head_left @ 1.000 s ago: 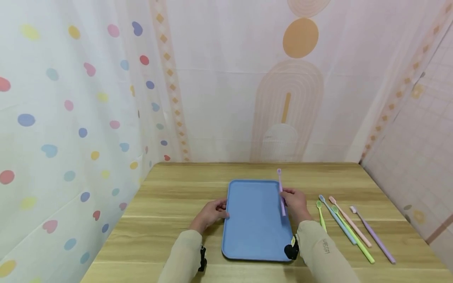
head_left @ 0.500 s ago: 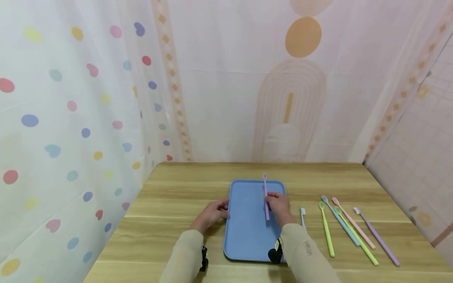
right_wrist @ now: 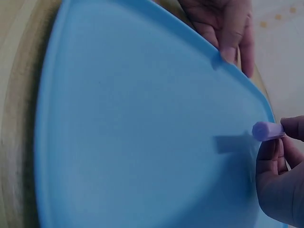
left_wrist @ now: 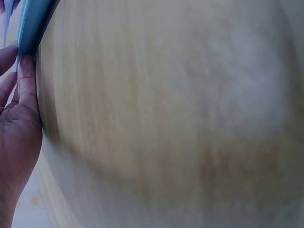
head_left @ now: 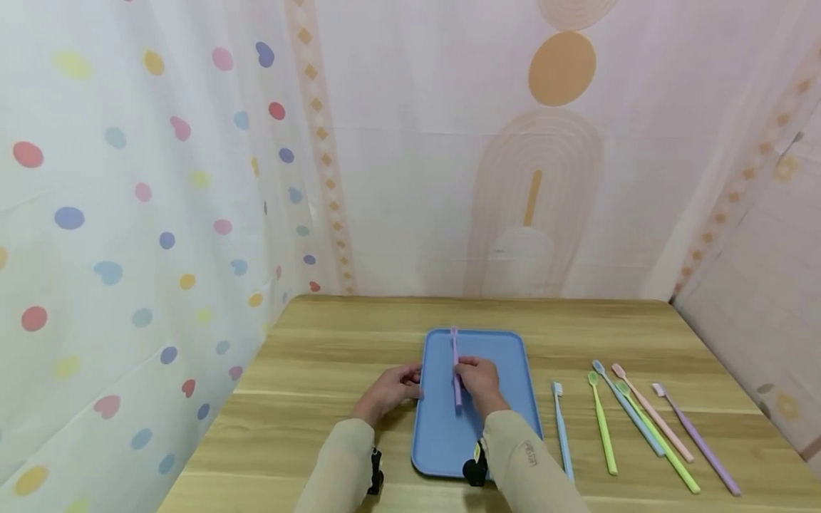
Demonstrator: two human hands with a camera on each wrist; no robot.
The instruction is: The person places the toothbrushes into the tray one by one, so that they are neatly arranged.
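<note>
In the head view a blue rectangular tray [head_left: 507, 349] lies on the wooden table. My left hand [head_left: 389, 392] grips its left rim, the thumb over the edge; in the left wrist view, the hand's fingers [left_wrist: 27, 80] lie against the outside of the tray's wall [left_wrist: 35, 23]. Between thumb and fingers, my right hand [head_left: 481, 381] pinches a purple toothbrush [head_left: 457, 395] over the left part of the tray, head pointing away. The handle's end [right_wrist: 262, 131] shows in the right wrist view above the tray floor, with a shadow beside it.
Several toothbrushes lie to the right of the tray: a blue one [head_left: 561, 431] nearest it, then a green one [head_left: 603, 431], a blue, pink and green group partly crossing, and a purple one [head_left: 702, 445] farthest right. Patterned curtains [head_left: 410, 214] stand behind the table [head_left: 346, 335].
My right hand has moved left with the purple toothbrush, from the tray's right edge to its left part. The blue toothbrush beside the tray has come into sight. The left hand stays at the rim.
</note>
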